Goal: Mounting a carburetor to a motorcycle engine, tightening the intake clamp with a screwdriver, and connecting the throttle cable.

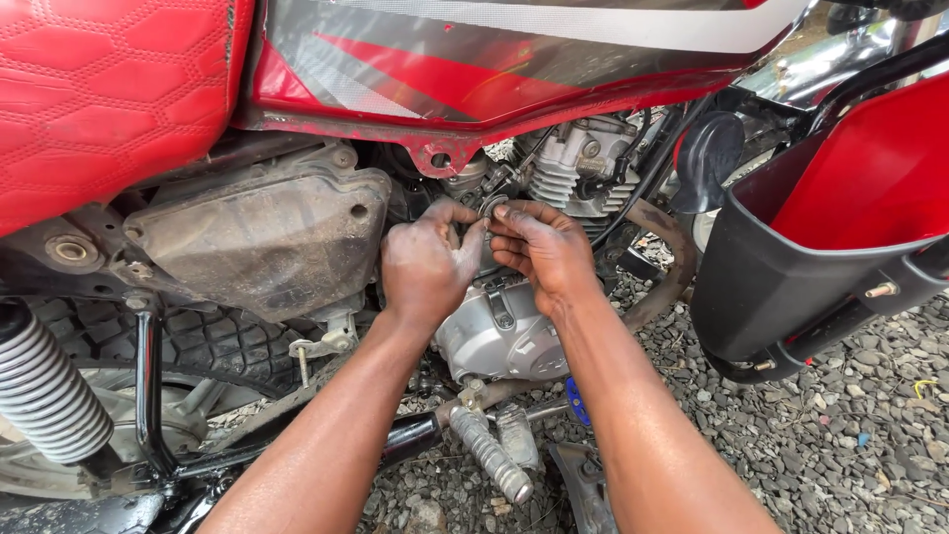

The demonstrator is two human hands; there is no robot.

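Together, left hand [427, 265] and right hand [542, 249] pinch a small metal ring [491, 205] above the engine casing [497, 339].

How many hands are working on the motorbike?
2. The left hand and the right hand meet in the middle, fingertips together on a small metal part beside the engine. No other hands show; the bike may hide some.

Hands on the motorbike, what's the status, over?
Left hand and right hand together at a small metal ring, fingertips pinching it. Engine just below. Black hoses crowd the right.
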